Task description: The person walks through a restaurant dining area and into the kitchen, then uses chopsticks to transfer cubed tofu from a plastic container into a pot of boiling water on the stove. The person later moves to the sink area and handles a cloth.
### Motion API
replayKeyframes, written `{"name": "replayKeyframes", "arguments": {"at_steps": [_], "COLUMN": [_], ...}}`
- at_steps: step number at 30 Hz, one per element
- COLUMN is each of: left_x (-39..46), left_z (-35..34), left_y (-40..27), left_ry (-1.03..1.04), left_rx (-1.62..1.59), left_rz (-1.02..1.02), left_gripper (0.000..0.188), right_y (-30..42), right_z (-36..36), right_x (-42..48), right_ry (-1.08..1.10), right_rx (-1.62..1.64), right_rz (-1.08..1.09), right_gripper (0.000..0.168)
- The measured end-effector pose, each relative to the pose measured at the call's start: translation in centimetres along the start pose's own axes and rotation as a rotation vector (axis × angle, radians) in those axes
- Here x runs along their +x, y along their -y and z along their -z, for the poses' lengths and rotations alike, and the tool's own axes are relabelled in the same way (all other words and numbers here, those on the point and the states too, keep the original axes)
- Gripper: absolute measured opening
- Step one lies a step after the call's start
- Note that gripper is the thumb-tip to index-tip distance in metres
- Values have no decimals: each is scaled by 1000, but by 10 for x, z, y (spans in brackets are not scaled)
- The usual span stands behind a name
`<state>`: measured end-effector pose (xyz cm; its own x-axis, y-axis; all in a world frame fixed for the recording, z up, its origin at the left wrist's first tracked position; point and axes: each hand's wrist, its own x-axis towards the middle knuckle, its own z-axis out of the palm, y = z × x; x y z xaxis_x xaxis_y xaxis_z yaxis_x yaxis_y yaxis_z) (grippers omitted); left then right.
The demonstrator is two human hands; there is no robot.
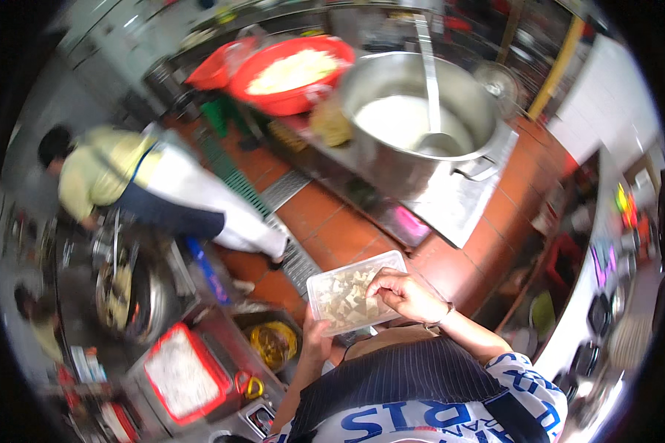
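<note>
My left hand grips the near left edge of a translucent plastic container, thumb over the rim. Pale diced food pieces, perhaps tofu, lie inside it. Over the container's right part is my right hand, fingers curled down at the pieces; a bracelet circles its wrist. One pale piece shows right under the fingertips, but I cannot tell whether they pinch it. The container hangs tilted in front of my dark striped apron.
A large steel pot with white liquid and a ladle stands ahead on a low table. Behind it sits a red basin of pale food. At left a co-worker works over a wok. A red-rimmed tub holds white powder.
</note>
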<state>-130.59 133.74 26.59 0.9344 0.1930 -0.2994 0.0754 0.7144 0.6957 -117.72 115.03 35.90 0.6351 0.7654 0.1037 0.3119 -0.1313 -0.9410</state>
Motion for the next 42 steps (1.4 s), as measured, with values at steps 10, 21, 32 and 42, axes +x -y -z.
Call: {"name": "replayKeyframes", "arguments": {"at_steps": [10, 21, 32, 42], "left_x": [84, 178, 319, 478], "left_z": [-156, -309, -443, -531], "left_y": [64, 201, 264, 308], "left_ry": [379, 453, 333, 211], "left_rx": [247, 163, 145, 22], "left_rz": [368, 516, 312, 245], "left_gripper": [61, 61, 60, 56], "right_y": [-12, -68, -132, -230], "right_z": [102, 297, 489, 679], "right_x": [-98, -182, -130, -191], "right_ry": [-642, -769, -788, -1265], "right_rx": [-247, -350, -426, -227], "right_rz": [-126, -164, -62, -427], "right_gripper": [25, 19, 22, 12]}}
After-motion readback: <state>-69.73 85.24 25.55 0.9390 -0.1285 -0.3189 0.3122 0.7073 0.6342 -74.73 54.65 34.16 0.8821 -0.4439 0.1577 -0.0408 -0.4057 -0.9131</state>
